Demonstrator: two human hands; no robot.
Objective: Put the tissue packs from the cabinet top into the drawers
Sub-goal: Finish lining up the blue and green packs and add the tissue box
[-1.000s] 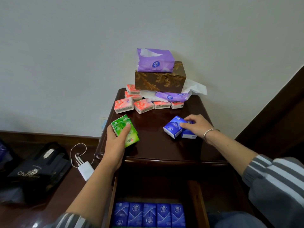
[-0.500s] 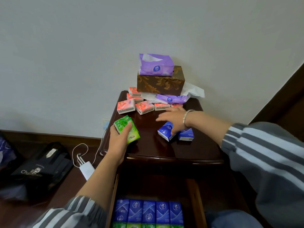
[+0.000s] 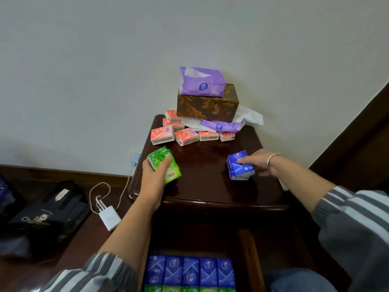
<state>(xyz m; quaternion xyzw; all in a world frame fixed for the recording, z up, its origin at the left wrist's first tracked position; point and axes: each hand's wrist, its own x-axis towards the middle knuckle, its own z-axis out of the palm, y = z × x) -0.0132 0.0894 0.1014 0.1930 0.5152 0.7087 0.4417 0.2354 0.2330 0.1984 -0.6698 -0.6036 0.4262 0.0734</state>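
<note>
Two hands work the glossy dark wooden cabinet top [image 3: 206, 186], each gripping a small stack of pocket tissue packs. The left hand [image 3: 154, 175] clasps the green plastic-wrapped tissue packs [image 3: 165, 164], at least two of them, at the cabinet's left edge; how many more sit in the stack cannot be told. The right hand [image 3: 261, 163], a silver bangle [image 3: 272, 159] on its wrist, pinches the blue plastic-wrapped tissue packs [image 3: 240, 167], apparently two, stacked near the right side.

Beyond both hands, against the wall, lie six coral-pink tissue packs [image 3: 183, 133] in a loose cluster, two of them piled at the back left. Just beside them a flattened purple soft tissue pack [image 3: 221, 125] lies under a brown box with gold leaf pattern [image 3: 207, 106], which carries a second purple soft tissue pack [image 3: 202, 84] on top.

Below the hands, the open wooden drawer [image 3: 250, 260] holds a row of five blue packs [image 3: 190, 270] standing side by side, with the tops of green packs [image 3: 189, 289] showing along the nearer edge.
</note>
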